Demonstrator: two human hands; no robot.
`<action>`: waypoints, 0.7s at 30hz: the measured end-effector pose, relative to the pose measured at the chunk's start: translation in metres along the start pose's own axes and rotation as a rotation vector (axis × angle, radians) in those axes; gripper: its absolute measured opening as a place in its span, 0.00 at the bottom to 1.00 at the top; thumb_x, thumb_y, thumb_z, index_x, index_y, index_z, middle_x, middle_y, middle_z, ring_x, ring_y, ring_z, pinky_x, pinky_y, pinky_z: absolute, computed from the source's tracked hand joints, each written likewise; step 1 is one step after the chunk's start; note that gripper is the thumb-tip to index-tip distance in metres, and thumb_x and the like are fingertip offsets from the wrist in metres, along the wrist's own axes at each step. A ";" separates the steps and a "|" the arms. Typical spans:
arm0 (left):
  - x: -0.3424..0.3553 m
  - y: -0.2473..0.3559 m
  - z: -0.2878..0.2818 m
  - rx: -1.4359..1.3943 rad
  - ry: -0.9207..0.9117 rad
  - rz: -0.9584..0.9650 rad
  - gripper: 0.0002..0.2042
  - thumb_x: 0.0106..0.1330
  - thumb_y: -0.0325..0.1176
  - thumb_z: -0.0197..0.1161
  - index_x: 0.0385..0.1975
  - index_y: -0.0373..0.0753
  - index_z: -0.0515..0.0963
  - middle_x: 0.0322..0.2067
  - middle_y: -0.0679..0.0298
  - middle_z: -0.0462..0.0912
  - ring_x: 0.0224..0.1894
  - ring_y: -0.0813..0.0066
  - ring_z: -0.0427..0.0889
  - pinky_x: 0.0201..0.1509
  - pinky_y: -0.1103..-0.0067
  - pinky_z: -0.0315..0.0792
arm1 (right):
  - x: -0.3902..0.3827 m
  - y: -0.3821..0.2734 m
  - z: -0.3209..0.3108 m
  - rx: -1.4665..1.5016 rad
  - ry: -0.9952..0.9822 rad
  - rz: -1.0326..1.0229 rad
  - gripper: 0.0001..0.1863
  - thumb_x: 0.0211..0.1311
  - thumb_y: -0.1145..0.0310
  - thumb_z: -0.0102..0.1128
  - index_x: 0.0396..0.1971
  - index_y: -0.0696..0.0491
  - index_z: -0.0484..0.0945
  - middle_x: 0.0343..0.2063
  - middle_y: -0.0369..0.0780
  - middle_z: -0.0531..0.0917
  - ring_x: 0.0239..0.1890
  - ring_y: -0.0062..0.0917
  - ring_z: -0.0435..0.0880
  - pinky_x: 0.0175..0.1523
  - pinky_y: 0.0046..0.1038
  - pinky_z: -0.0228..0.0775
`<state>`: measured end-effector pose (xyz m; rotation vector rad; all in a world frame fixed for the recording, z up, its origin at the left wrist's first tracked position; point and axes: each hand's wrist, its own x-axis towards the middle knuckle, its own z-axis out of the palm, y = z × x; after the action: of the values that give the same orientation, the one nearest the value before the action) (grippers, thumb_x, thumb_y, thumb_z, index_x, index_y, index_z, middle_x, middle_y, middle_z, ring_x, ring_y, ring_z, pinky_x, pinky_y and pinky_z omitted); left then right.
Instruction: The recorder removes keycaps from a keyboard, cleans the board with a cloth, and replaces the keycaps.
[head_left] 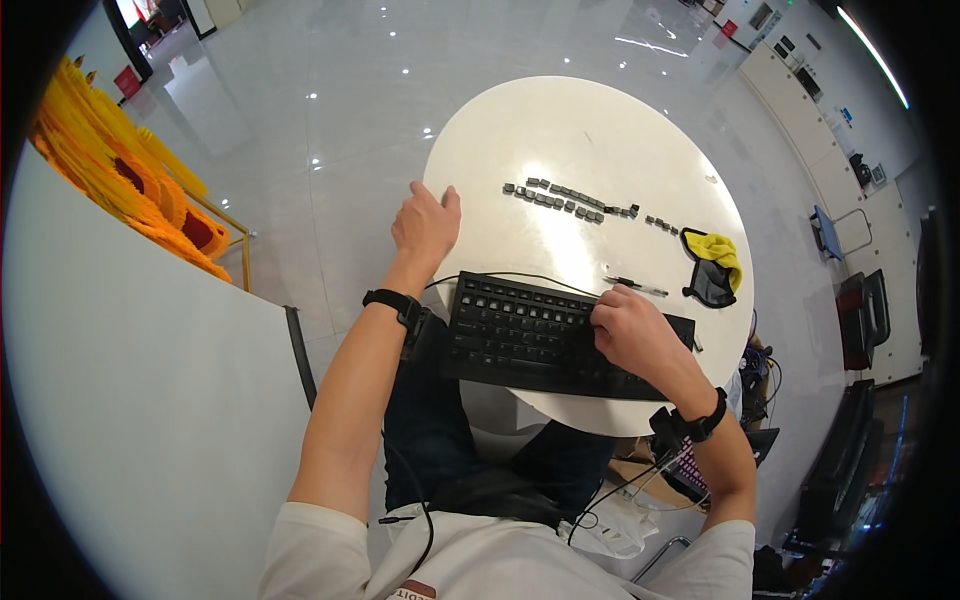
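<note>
My left hand [425, 225] is raised at the table's left edge, fingers loosely curled with the thumb apart, nothing visible in it. A black keyboard [515, 335] lies along the near side of the round white table [540, 125], some top-row keys looking stripped of caps. My right hand [635, 330] is over its right part, fingers curled closed, their tips and anything in them hidden. Small loose grey keycaps [560, 200] form rows beyond it. A pen-like tool [635, 286] lies behind the keyboard, near a yellow-and-dark cloth item [712, 270] at the right.
A pale panel [170, 400] with a dark edge stands at my left, beside orange furry material [150, 180] near a yellow metal frame. Black seats or equipment [860, 320] line the right wall. Cables and a second keyboard [685, 470] are below the table's right side.
</note>
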<state>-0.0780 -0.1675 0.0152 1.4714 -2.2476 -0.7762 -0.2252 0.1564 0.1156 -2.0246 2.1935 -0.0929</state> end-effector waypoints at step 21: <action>0.000 0.001 -0.001 -0.041 -0.018 -0.010 0.28 0.84 0.53 0.61 0.55 0.26 0.75 0.41 0.37 0.93 0.47 0.33 0.94 0.55 0.47 0.87 | 0.088 0.149 0.020 0.281 0.311 0.244 0.08 0.58 0.78 0.77 0.39 0.60 0.93 0.37 0.46 0.92 0.37 0.36 0.90 0.48 0.34 0.85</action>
<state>-0.0785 -0.1677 0.0172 1.4633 -2.2256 -0.8375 -0.3749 0.0828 0.0669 -1.6702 2.4213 -0.6858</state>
